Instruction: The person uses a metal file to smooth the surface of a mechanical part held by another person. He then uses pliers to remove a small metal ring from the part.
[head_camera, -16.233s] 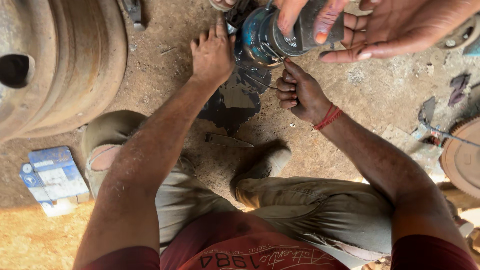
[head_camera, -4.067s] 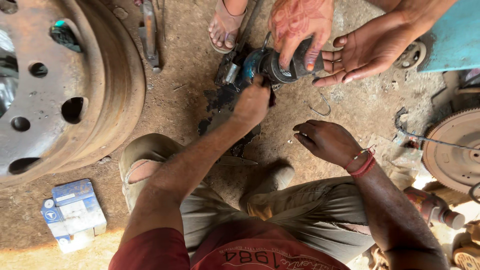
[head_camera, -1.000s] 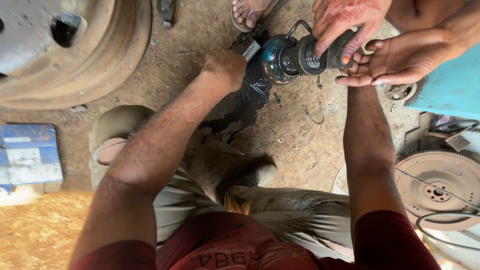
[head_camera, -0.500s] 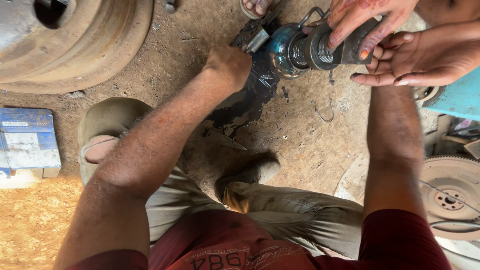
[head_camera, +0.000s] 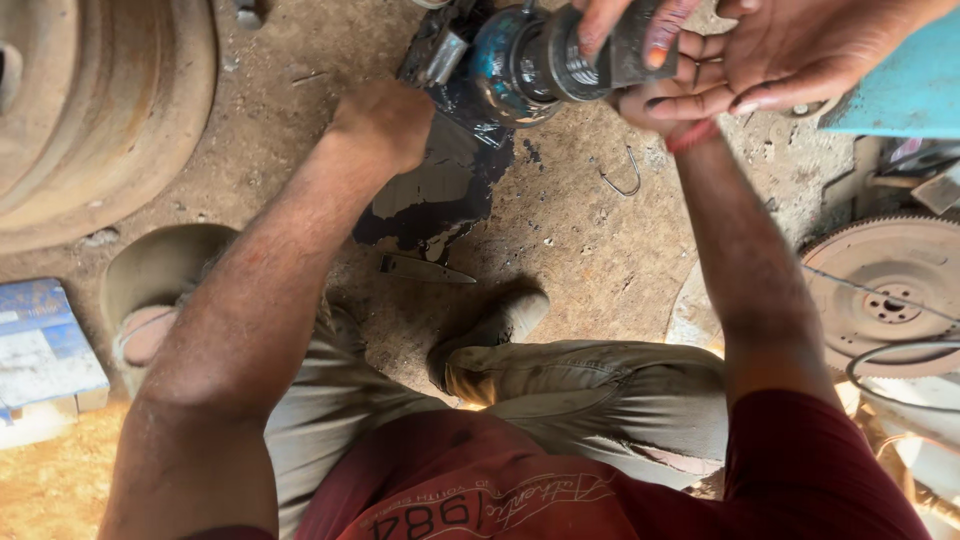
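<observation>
Dirt floor (head_camera: 600, 240), oil-stained, with a wheel rim (head_camera: 90, 110) and flywheel (head_camera: 885, 295) around. Left hand (head_camera: 385, 120), fingers curled shut, rests beside the greasy metal part (head_camera: 530, 60); right hand (head_camera: 650, 105) underneath it, fingers hidden; another person's 2 hands grip it.

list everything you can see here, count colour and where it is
greasy metal part: 1, dark with blue tint, top centre, held off the ground
co-worker's hands: 2, top right, gripping that part
black oily patch: 1, on the dirt under the part
flat metal piece: 1, dark grey, on the ground below the patch
wire hook: 1, grey, on the dirt right of centre
wheel rim: 1, rusty brown, top left
box: 1, blue and white, left edge
toothed flywheel: 1, rusty, right edge
teal panel: 1, top right corner
left hand: closed, knuckles up, beside the part
right hand: mostly hidden under the co-worker's hands, red wristband
</observation>
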